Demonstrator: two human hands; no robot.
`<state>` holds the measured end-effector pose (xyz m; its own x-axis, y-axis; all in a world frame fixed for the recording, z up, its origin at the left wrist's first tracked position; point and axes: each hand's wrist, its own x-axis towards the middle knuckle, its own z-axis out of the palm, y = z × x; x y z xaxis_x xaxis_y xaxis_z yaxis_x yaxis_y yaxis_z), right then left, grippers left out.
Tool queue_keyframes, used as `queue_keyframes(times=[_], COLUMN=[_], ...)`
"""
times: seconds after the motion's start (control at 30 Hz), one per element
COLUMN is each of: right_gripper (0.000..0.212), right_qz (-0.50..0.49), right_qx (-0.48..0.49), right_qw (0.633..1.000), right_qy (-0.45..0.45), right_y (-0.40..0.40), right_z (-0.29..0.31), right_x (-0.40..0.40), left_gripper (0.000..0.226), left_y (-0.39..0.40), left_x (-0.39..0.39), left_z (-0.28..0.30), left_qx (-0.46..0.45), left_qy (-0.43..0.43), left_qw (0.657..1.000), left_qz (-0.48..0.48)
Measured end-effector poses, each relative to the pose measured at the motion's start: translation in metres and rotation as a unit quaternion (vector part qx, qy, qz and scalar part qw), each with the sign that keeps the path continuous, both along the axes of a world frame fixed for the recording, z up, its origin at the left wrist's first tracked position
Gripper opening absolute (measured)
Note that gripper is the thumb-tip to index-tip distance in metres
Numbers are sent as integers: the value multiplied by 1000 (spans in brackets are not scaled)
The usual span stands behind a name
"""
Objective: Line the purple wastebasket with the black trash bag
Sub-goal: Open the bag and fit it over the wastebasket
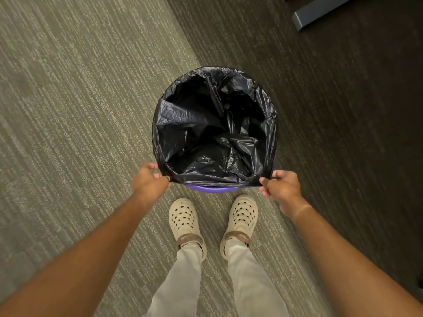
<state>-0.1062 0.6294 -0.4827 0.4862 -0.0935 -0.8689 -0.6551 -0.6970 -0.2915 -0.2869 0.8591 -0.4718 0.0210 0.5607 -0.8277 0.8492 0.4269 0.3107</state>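
The black trash bag [212,133] hangs open inside the purple wastebasket [211,189], which stands on the carpet just ahead of my feet. The bag's edge is folded over the far and side rim. Only a sliver of purple rim shows at the near side, under the bag's stretched near edge. My left hand [150,181] pinches that edge at its near left corner. My right hand [280,185] pinches it at the near right corner. The edge is pulled taut between them.
Striped grey-green carpet [68,110] covers the floor on the left, darker carpet on the right. A dark metal furniture foot [320,12] lies at the top right. My two feet in cream clogs [184,218] stand right behind the basket.
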Motion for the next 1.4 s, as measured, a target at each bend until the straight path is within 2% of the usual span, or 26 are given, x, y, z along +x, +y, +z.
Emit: queue_keyframes(times=[0.07,0.13,0.17,0.27,0.33,0.43,0.5,0.6,0.73,0.8,0.9,0.97,1.0,1.07,1.13,1.23,1.3,1.4], right_gripper=[9,6,9,16,22,33,31,24,20,22,37,31,23,8,24,48,57,66], right_qz=[2,-26,-70,-208,-253,-258,-221,-207,-238,-209,-189,-205,-203,-173,-139,-158,-193,-253], right_qx=[-17,-9,9,60,97,118,102,88,121,107,20,15,22,17,3,6,14,-18], right_qw=[999,999,998,972,953,944,954,963,957,967,980,965,963,968,974,973,962,952], right_qy=[-30,-20,5,92,134,167,175,152,118,97,-67,-162,-178,-183,-178,-169,-191,-170], right_y=[5,11,15,19,15,7,7,14,26,29,31,39,46,62,74,84,88,87], right_z=[-2,-4,-5,2,11,14,11,5,2,4,8,16,21,23,16,1,-9,-22], right_x=[-5,-10,-11,-10,-9,-9,-9,-11,-11,-11,-6,1,4,9,12,11,8,12], left_gripper=[46,41,34,11,14,20,20,14,20,29,44,42,37,21,20,30,32,51], left_y=[-3,-5,-5,-10,-12,-12,-16,-20,-21,-20,-11,-4,-2,-3,-4,-3,-5,-2], left_x=[3,5,6,14,14,10,11,11,11,12,14,21,28,45,56,60,59,52], left_z=[-3,-7,-9,-3,-3,-8,-13,-21,-24,-19,-9,-3,1,6,0,-16,-23,-34], left_qx=[19,15,-5,-96,-126,-151,-127,-72,-58,-29,106,182,193,170,135,132,114,69], left_qy=[4,7,-3,-37,-31,-10,21,15,-21,-20,30,9,-11,-54,-67,-66,-117,-174], left_qw=[1000,999,1000,986,972,964,972,986,992,992,981,967,966,970,975,976,965,935], left_qz=[-22,-32,-10,133,197,216,199,152,113,119,161,177,172,166,165,162,203,301])
